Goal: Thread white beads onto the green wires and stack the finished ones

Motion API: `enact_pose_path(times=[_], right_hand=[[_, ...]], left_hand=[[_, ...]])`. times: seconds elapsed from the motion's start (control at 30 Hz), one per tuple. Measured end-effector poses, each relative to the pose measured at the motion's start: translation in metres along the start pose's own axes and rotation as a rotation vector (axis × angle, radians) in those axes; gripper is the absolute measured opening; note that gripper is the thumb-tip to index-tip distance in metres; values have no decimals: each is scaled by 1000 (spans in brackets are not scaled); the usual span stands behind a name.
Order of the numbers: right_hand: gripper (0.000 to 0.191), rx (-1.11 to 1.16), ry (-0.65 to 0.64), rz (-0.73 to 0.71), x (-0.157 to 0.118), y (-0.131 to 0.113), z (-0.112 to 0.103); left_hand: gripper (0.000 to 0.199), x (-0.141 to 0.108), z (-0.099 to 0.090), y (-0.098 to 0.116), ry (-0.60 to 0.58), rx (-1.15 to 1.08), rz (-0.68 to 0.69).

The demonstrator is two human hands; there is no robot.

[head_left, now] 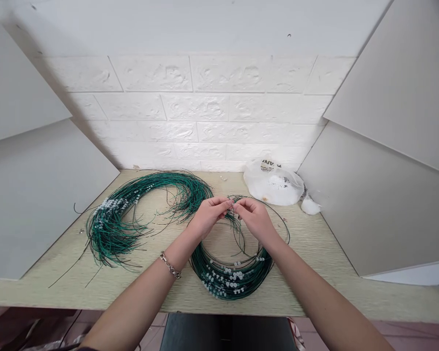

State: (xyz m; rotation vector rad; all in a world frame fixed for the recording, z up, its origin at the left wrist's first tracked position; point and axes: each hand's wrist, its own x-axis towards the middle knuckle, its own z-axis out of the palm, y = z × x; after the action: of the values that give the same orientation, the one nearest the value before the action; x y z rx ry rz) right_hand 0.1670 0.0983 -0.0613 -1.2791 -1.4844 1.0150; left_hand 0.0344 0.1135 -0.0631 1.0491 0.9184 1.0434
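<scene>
Above a coil of thin dark-green wires (234, 287), my left hand (212, 215) and my right hand (255, 218) meet, fingertips almost touching. Each hand is closed in a pinch on a thin green wire. A tiny pale spot shows between the fingertips, too small to name surely. Small clear-white beads (234, 277) are threaded on the wires along the front of the coil. One wire loop (288, 233) arcs out past my right wrist. Loose wire ends hang below my fingers, inside the ring.
A second curved bundle of green wires (161, 181) lies to the left, white beads (111, 204) gathered on it. At the back right sit a clear plastic bag (274, 187) of white bits and a smaller bag (310, 204). Grey panels (388, 204) flank the table (329, 282); a brick-patterned wall (193, 107) stands behind.
</scene>
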Motion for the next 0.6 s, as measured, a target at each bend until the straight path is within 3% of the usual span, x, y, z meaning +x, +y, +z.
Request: enact_pose_path(times=[0.27,0.47,0.6], right_hand=[[22,53,10,-70,-1,4,2],[24,155,-44,83,3,4,-3],[21,224,-140,187,3,4,-1]], left_hand=[[15,0,0,-1,-19,-41,-27],[22,-1,1,-3,-4,149,105],[21,2,-5,1,115,58,162]])
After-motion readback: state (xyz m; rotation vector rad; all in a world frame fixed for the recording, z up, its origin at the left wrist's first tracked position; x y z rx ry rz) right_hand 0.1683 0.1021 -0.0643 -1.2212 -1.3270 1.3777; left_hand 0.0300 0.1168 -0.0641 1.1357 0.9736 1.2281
